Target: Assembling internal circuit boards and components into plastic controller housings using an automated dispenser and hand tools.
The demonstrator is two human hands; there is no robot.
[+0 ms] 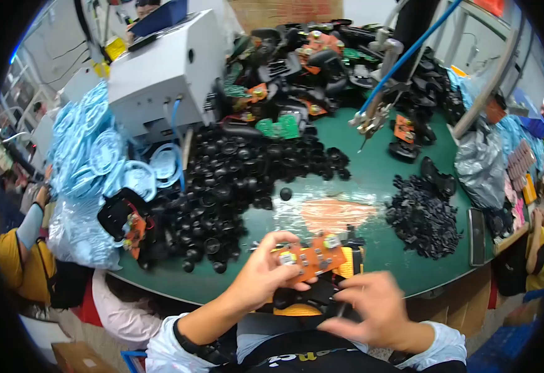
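Observation:
My left hand (267,275) is closed on an orange circuit board (314,260), thumb on top and fingers behind its left end. The board carries two small joystick modules and is tilted over my lap. Just right of it, my right hand (377,304) is smeared by motion, its thumb and fingers spread around a dark area. Whether it grips anything there I cannot tell. Beneath the hands lies a black game controller shell (300,299), partly covered, with a yellow item (348,264) behind the board.
Black thumbstick caps (222,180) spread across the green table (337,140). Small black parts (424,214) are heaped right, beside a phone (476,236). Controller shells and boards (321,62) pile up behind. A screwdriver (371,121) hangs above. Light-blue plastic parts (97,149) and a grey machine (160,74) stand left.

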